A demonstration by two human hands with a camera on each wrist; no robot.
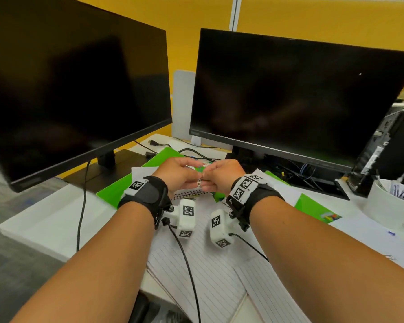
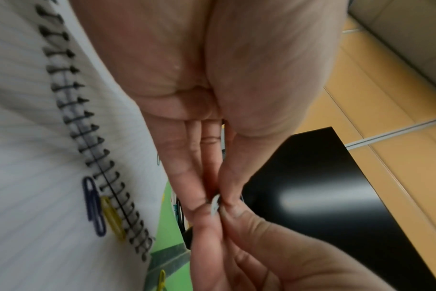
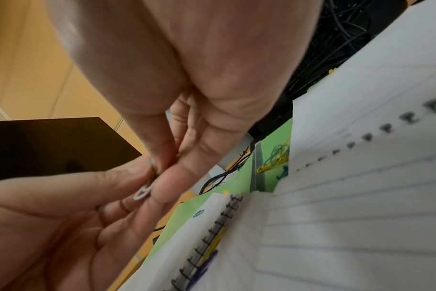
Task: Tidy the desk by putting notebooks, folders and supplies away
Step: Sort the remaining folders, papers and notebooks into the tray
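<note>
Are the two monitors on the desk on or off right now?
Apparently off: the left monitor and the right monitor show black screens with only faint reflections.

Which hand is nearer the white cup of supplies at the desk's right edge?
Right. The right hand is nearer the white cup, far off to its right; the left hand lies beyond it.

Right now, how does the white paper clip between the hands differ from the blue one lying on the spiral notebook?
The white paper clip is off the desk, pinched between fingertips of the left hand and right hand; the blue paper clip lies flat and untouched on the spiral notebook, beside a yellow paper clip. The white one is seen nearly edge-on, the blue one in full outline. Both are loose, clipping nothing.
</note>
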